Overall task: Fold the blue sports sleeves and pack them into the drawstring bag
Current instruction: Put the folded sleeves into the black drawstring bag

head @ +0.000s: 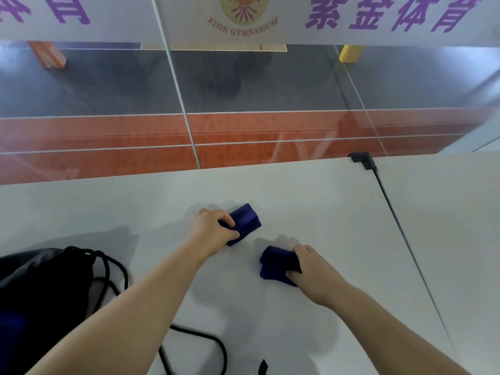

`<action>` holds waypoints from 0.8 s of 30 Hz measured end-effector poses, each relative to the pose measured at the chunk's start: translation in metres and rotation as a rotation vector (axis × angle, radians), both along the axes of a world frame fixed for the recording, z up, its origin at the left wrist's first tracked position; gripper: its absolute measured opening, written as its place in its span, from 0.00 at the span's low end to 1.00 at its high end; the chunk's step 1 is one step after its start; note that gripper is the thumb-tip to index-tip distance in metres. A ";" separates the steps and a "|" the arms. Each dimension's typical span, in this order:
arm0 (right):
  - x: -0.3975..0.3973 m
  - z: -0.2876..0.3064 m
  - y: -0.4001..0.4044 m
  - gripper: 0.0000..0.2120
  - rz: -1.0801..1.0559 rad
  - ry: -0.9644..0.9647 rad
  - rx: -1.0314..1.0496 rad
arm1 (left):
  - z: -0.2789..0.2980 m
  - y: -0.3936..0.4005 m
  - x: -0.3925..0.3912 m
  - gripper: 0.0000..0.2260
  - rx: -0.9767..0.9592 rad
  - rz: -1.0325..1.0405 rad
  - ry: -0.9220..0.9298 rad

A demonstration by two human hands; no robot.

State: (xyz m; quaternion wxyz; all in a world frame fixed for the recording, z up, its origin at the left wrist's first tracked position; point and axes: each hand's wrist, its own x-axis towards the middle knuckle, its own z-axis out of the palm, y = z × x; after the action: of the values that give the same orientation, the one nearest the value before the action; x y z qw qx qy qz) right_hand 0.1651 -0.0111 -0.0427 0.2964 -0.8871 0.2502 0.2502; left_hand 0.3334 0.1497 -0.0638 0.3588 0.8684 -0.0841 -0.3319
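Folding looks done: left hand [213, 230] grips one folded blue sleeve [244, 221], right hand [311, 269] grips the other sleeve [276, 263], both on the desk [297, 190]. Packing's left w/ drawstring bag [40, 288] lying near-left, mouth unclear.

White table [311, 201] before a glass wall [270, 85] with purple lettering [389, 12], orange-and-grey court floor [108, 136] beyond.
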 end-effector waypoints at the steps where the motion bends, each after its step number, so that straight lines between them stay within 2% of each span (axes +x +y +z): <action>1: -0.001 0.000 0.000 0.05 -0.006 -0.003 0.005 | 0.000 0.001 -0.005 0.08 -0.008 0.004 -0.008; 6: -0.005 0.003 -0.002 0.05 0.014 -0.046 0.006 | 0.002 0.006 -0.027 0.10 -0.053 -0.035 -0.098; 9: -0.007 0.006 -0.003 0.03 0.037 -0.102 -0.002 | 0.001 0.011 -0.037 0.03 -0.095 -0.065 -0.117; 10: -0.008 0.007 -0.004 0.02 0.039 -0.121 -0.004 | -0.001 0.013 -0.039 0.03 -0.110 -0.073 -0.112; 12: -0.010 0.010 -0.004 0.03 0.044 -0.150 0.004 | -0.002 0.017 -0.042 0.07 -0.134 -0.083 -0.117; 16: -0.014 0.020 -0.001 0.07 0.031 -0.226 0.027 | 0.003 0.022 -0.042 0.22 -0.134 -0.045 -0.086; 19: -0.013 0.028 0.003 0.04 0.061 -0.303 0.050 | 0.009 0.030 -0.042 0.14 -0.123 -0.066 -0.060; 24: -0.004 0.036 0.018 0.04 0.152 -0.358 0.198 | 0.023 0.052 -0.053 0.13 -0.186 -0.083 -0.009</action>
State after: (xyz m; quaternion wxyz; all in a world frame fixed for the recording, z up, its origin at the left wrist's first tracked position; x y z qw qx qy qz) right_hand 0.1611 0.0068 -0.0067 0.4020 -0.9003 0.1003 0.1336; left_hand 0.2802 0.2016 -0.0406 0.4236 0.8285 -0.1521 -0.3333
